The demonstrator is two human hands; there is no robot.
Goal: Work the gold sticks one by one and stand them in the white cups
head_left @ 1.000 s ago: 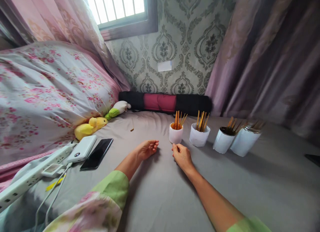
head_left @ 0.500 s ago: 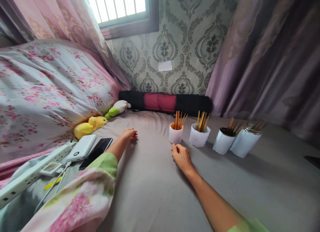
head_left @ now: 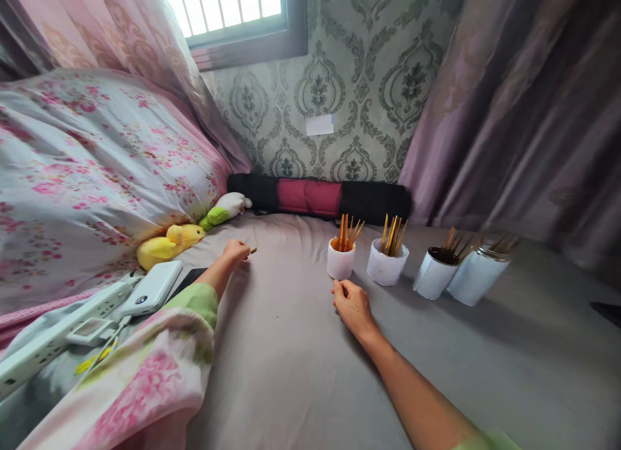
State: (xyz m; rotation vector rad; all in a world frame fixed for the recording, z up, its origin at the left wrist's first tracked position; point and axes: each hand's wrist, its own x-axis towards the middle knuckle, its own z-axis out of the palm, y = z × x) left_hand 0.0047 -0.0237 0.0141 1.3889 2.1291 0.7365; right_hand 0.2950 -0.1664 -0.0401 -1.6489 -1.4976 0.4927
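At the left of centre, my left hand (head_left: 237, 250) is closed in a pinch on a thin stick (head_left: 253, 250), of which only a short brownish end and a faint upright line show. My right hand (head_left: 353, 306) rests on the sheet with its fingers curled in and nothing visible between them. Just beyond its knuckles stands a small white cup (head_left: 340, 264) holding several orange-brown sticks (head_left: 345, 233). Right of it are a wider white cup (head_left: 387, 269) with golden sticks, a white-wrapped can (head_left: 433, 278) and a taller white-wrapped jar (head_left: 475, 282), both with sticks in them.
A grey sheet (head_left: 291, 372) spreads under everything. Along the left lie a power strip (head_left: 63, 333), a white power bank (head_left: 152, 288), a partly covered dark phone (head_left: 187, 280) and a yellow plush toy (head_left: 169, 243). A black and red roll (head_left: 310, 196) lies against the wall.
My left hand has shifted left and slightly up, and the stick's end now shows at its fingertips. The left forearm covers more of the phone. My right hand and the containers stay put.
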